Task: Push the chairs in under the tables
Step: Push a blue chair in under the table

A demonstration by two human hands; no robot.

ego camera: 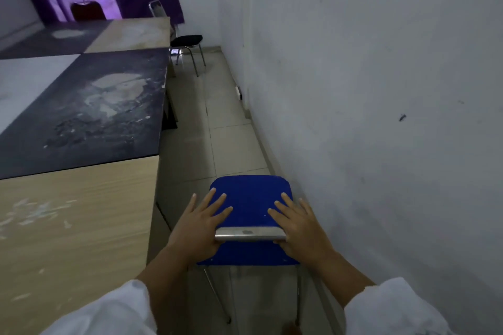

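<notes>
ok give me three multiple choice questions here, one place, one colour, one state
1. Where is the blue chair? A in a doorway B on the floor between wooden table and wall C stacked on another chair
2. Seat colour of the far metal-legged chair? A black B green C yellow
3. How do the hands lie on the blue chair? A clenched fists B fingers straight, spread C lifted off
Answers: B, table at its left, wall at its right; A, its pad is black; B, left hand and right hand lie flat over the metal top bar.
</notes>
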